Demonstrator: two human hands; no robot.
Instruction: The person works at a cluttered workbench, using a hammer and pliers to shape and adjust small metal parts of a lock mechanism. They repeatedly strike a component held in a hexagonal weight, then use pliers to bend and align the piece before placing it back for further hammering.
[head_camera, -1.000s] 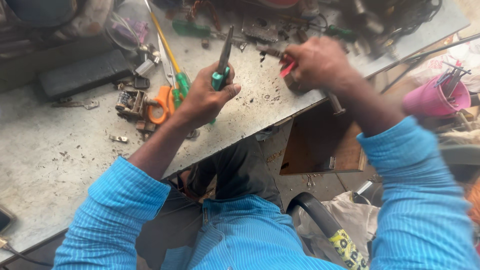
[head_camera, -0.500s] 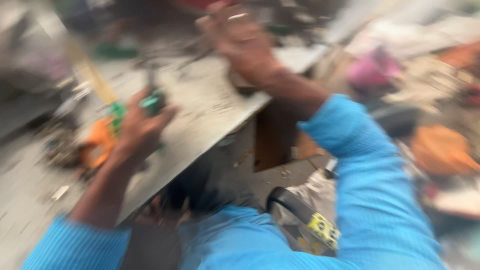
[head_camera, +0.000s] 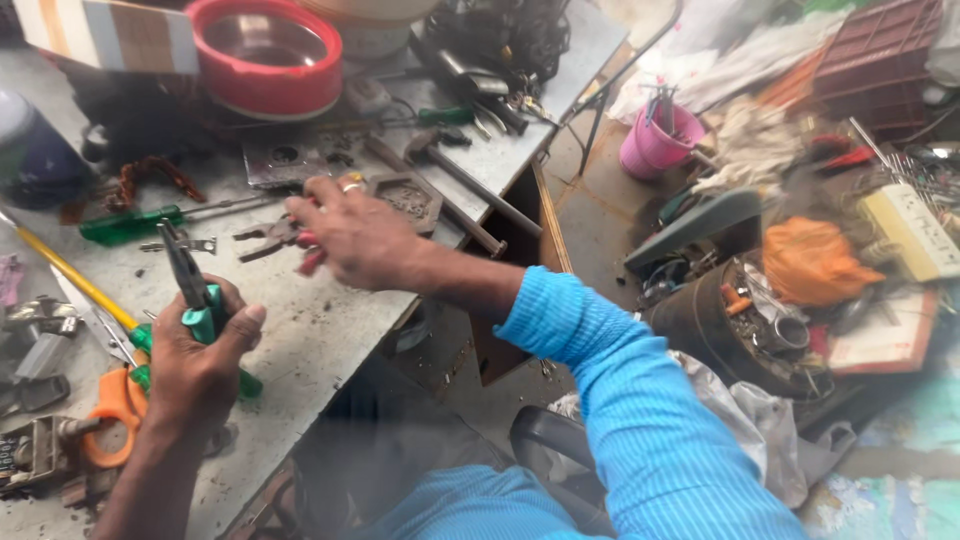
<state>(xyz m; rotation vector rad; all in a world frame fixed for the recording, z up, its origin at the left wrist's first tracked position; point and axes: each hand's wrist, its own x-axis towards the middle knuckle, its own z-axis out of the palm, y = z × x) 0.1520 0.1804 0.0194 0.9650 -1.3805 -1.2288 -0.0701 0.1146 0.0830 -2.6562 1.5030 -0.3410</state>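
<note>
I looked down on a grey metal workbench (head_camera: 330, 330), scuffed and crowded with tools, running from the near left to the far centre. At its far edge sat a red round bowl (head_camera: 268, 60), pushed back, I judged, to leave working room. Off to the right, on the floor, lay a heap of parts and rags, with a pink bucket (head_camera: 655, 140) holding upright tools. The person wore blue ribbed sleeves. The right hand (head_camera: 355, 235) reached across the bench, fingers curled over red-handled pliers (head_camera: 275, 238) lying flat; I could not tell whether it truly gripped them or only covered them. The left hand (head_camera: 200, 365) sat near left, clenched around the green handles of long-nose pliers (head_camera: 192, 285), tips pointing up and away, probably held ready at hand. Just left of it lay orange-handled scissors (head_camera: 115, 415) and a yellow-shafted screwdriver (head_camera: 75, 285). Farther back lay a green-handled screwdriver (head_camera: 130, 225).
</note>
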